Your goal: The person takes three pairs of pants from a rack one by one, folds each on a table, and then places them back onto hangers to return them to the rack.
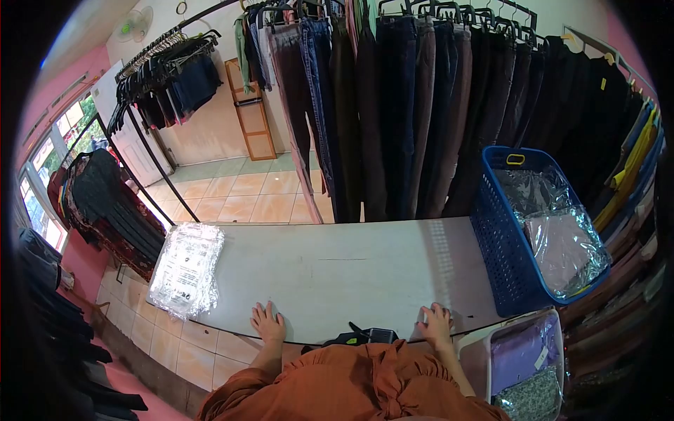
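My left hand (268, 323) rests flat with fingers spread on the near edge of the white table (323, 274), holding nothing. Further right, my right hand (436, 325) lies on the same edge, its fingers also apart and nothing in them. Left of my left hand sits a stack of clear plastic packages (187, 270) with printed labels. Between my hands, a black device with a strap (372, 335) lies at the table's front edge, partly hidden by my orange clothing. To the right stands a blue plastic basket (502, 270) holding plastic-wrapped garments (562, 245).
A white bin (477, 365) with a packed purple garment (521, 351) stands below the basket. Trousers (397, 119) hang on a rack behind the table. More clothes hang at the left (105, 203) and right (583, 105). A wall fan (132, 27) is at upper left.
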`<state>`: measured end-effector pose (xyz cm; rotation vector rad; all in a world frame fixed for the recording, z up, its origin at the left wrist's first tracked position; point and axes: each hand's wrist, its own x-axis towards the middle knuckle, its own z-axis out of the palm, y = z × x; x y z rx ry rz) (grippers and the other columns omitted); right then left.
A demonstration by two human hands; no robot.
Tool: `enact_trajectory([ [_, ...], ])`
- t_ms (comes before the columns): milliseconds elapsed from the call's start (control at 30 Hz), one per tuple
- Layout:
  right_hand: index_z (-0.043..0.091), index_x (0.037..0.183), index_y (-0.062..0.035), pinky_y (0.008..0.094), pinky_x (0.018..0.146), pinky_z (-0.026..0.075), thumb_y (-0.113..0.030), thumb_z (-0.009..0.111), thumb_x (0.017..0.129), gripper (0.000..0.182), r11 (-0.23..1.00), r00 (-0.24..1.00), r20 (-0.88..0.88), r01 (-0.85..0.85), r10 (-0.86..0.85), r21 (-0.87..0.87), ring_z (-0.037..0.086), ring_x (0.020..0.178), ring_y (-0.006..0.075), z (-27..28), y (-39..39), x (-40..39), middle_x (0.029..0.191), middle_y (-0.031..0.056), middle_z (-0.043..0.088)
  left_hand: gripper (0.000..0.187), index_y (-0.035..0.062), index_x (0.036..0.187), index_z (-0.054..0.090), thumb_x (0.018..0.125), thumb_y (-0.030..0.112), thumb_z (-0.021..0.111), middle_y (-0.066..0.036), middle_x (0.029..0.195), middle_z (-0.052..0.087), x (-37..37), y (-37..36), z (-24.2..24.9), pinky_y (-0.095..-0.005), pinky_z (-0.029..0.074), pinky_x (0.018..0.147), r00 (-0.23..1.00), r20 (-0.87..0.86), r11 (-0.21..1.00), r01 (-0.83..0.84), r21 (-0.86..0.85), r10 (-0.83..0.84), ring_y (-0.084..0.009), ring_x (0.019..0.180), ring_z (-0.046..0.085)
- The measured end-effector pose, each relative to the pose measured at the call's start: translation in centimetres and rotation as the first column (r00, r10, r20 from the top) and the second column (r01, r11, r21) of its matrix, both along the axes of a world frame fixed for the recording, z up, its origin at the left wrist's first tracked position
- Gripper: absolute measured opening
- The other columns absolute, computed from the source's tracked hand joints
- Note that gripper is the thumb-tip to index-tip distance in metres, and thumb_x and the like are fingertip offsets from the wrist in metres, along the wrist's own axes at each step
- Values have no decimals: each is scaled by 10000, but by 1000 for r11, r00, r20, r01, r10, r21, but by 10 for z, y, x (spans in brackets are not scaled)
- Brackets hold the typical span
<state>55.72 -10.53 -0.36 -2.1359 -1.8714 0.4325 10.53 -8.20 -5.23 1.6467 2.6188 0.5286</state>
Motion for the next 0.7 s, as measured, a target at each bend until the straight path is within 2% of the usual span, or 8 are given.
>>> enact_trajectory([
  [33, 528, 1184, -137, 586, 920, 301, -312, 635, 729, 499, 1000, 1000, -4, -2, 2, 2, 347, 1203, 392, -6, 7, 16, 1298, 131, 411, 506, 151, 1282, 424, 797, 245, 532, -177, 1397, 285, -1, 0, -1, -515, 141, 1051, 1000, 0, 1000, 6, 6, -6, -350, 1313, 197],
  [100, 549, 1154, -88, 438, 894, 402, -245, 645, 750, 444, 981, 881, -450, -188, 148, -45, 502, 1090, 323, -13, 18, 50, 1169, 149, 543, 509, 151, 1285, 422, 797, 246, 532, -175, 1399, 283, 0, -2, 0, -513, 139, 1052, 1000, 3, 1000, 0, -4, 0, -348, 1314, 197],
  [200, 534, 1158, -31, 359, 878, 435, -175, 621, 785, 409, 992, 795, -594, -95, 123, 78, 557, 1034, 291, 18, 20, 95, 1084, 171, 591, 510, 150, 1289, 420, 801, 250, 530, -168, 1402, 279, -4, -6, -2, -511, 135, 1053, 1000, -6, 999, 18, -40, -18, -345, 1315, 196],
  [300, 527, 1167, -24, 325, 845, 449, -143, 610, 787, 407, 954, 899, -402, -54, 175, 294, 587, 976, 270, 152, 4, 117, 1148, 144, 564, 504, 152, 1304, 403, 823, 251, 517, -157, 1410, 269, -1, 0, 2, -520, 143, 1047, 997, -22, 993, 75, -91, -77, -342, 1317, 195],
  [367, 532, 1163, -29, 288, 774, 462, -83, 583, 795, 375, 930, 774, -626, 158, 91, 331, 588, 881, 149, 220, -13, 128, 1094, 105, 598, 496, 158, 1317, 385, 843, 246, 502, -158, 1417, 257, -4, 3, -1, -530, 156, 1039, 1000, -10, 996, 9, -89, -10, -343, 1319, 193],
  [533, 551, 1143, -39, 310, 750, 473, -155, 593, 814, 351, 757, 935, -323, 317, -147, 571, 602, 842, 173, 282, -2, 219, 992, 114, 634, 495, 158, 1327, 367, 855, 245, 487, -159, 1426, 240, 1, 4, 5, -533, 157, 1041, 999, -37, 987, -4, -160, -2, -345, 1322, 187],
  [600, 569, 1135, -70, 348, 763, 478, -247, 602, 811, 371, 838, 916, -120, 399, -383, 372, 616, 880, 239, 286, 15, 245, 990, 154, 631, 495, 157, 1329, 363, 857, 247, 480, -159, 1427, 237, 0, 3, 5, -532, 154, 1043, 999, -33, 988, -17, -153, 12, -346, 1322, 185],
  [700, 591, 1089, -62, 375, 770, 480, -330, 610, 794, 399, 893, 908, 132, 352, -399, 281, 613, 905, 302, 274, 52, 238, 954, 186, 632, 490, 155, 1334, 357, 865, 249, 460, -154, 1431, 232, 2, 3, 7, -532, 148, 1047, 999, -36, 989, -10, -145, 5, -340, 1325, 180],
])
